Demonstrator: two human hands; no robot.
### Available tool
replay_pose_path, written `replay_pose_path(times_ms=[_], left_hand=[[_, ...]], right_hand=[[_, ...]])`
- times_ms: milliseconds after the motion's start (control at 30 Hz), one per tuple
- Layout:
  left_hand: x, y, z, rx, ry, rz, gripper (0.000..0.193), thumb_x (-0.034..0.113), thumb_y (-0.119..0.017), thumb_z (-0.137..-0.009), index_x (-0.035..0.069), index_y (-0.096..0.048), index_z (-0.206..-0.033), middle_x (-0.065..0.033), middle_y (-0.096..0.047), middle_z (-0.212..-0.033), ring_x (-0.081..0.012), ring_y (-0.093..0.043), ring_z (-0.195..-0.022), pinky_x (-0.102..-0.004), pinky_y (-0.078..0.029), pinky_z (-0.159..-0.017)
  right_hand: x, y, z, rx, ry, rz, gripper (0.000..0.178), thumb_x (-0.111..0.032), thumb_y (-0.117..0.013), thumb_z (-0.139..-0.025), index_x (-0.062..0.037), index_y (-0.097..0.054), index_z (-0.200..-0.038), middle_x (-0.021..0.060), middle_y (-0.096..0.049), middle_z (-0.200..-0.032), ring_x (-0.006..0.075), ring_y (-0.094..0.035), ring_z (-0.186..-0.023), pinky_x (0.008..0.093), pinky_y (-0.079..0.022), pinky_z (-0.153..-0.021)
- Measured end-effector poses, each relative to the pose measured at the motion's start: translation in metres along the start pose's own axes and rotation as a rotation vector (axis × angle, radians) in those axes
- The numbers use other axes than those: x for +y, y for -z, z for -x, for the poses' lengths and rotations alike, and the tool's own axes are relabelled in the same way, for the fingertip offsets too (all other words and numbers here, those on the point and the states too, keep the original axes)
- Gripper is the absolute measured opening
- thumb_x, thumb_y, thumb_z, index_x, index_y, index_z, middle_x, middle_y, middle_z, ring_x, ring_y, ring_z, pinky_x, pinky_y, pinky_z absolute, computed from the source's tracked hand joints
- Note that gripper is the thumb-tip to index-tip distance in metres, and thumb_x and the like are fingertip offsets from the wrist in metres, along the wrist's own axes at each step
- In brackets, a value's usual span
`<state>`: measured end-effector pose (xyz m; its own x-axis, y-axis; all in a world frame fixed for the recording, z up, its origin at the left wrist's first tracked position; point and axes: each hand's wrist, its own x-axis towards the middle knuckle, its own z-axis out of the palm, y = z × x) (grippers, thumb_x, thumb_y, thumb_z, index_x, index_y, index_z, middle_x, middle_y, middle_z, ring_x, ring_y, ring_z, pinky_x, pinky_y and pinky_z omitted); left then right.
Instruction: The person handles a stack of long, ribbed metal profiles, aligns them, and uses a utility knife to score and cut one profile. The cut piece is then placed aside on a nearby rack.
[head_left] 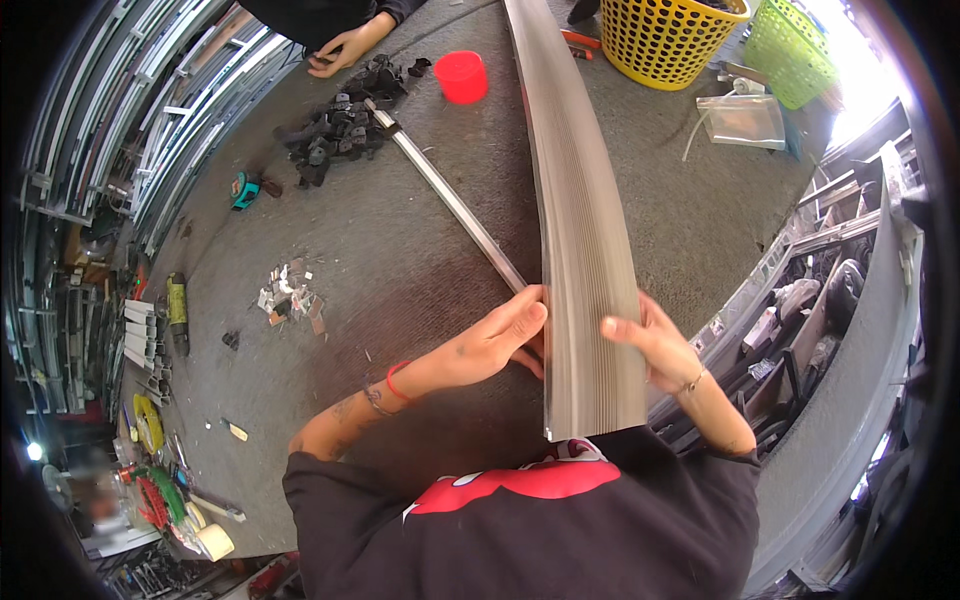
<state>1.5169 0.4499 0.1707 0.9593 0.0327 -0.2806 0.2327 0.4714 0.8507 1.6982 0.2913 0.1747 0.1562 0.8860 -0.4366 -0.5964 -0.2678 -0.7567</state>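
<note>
A long grey-beige pleated screen [585, 240], folded into a tight stack of thin layers, runs from the far edge of the table toward my body. My left hand [495, 340] grips its left edge near the close end, thumb on the side and fingers partly hidden beneath. On the opposite edge, my right hand [655, 340] holds the same stack, its thumb lying over the top and its other fingers mostly hidden. A slim silver metal rail [450, 195] lies slanted on the table, its near end reaching my left hand.
Black plastic parts [335, 130] are piled by another person's hand [350, 45]. Nearby are a red cup [461, 78], a teal tape measure [243, 190] and small scraps [290, 297]. A yellow basket [668, 40] and green basket [790, 52] stand far right. Tape rolls [213, 541] sit lower left.
</note>
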Motion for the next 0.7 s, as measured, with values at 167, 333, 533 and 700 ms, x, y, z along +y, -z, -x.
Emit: replay_pose_path(times_ms=[167,333,533,700], left_hand=[[-0.01,0.001,-0.005,0.406,-0.427,-1.3,0.065,0.013,-0.07,-0.076,0.001,-0.037,-0.131,-0.019,-0.044,-0.126,-0.0325,-0.053,-0.11,-0.0412,-0.046,-0.091],[-0.028,-0.021,-0.014,0.527,-1.144,-1.58,0.052,0.029,-0.072,-0.072,0.011,-0.052,-0.117,-0.0071,-0.049,-0.123,-0.0299,-0.046,-0.117,-0.0454,-0.037,-0.102],[-0.018,-0.03,-0.022,0.09,-1.341,-1.75,0.019,0.023,-0.062,-0.084,0.014,-0.059,-0.099,-0.0019,-0.054,-0.1,-0.0192,-0.057,-0.1,-0.0385,-0.05,-0.092],[-0.013,-0.033,-0.028,0.114,-1.403,-1.701,0.011,0.017,-0.061,-0.082,0.009,-0.059,-0.09,-0.0041,-0.055,-0.095,-0.0191,-0.059,-0.094,-0.039,-0.053,-0.089]], right_hand=[[0.004,-0.003,0.024,-0.057,-0.108,0.036,0.065,-0.019,-0.073,-0.08,0.005,-0.04,-0.13,0.0119,-0.056,-0.121,0.0177,-0.054,-0.11,0.0323,-0.041,-0.098],[0.0,-0.005,0.033,-0.034,-0.014,0.018,0.058,-0.017,-0.07,-0.082,0.0038,-0.043,-0.129,0.0102,-0.058,-0.118,0.0155,-0.055,-0.108,0.0306,-0.043,-0.095],[0.006,-0.003,0.038,-0.035,0.025,-0.036,0.061,-0.02,-0.07,-0.083,0.003,-0.04,-0.131,0.0097,-0.055,-0.123,0.0154,-0.053,-0.11,0.0308,-0.041,-0.096],[0.013,-0.007,0.058,-0.024,-0.068,-0.011,0.066,-0.021,-0.075,-0.078,0.0052,-0.042,-0.128,0.0091,-0.056,-0.116,0.0161,-0.056,-0.104,0.0313,-0.048,-0.087]])
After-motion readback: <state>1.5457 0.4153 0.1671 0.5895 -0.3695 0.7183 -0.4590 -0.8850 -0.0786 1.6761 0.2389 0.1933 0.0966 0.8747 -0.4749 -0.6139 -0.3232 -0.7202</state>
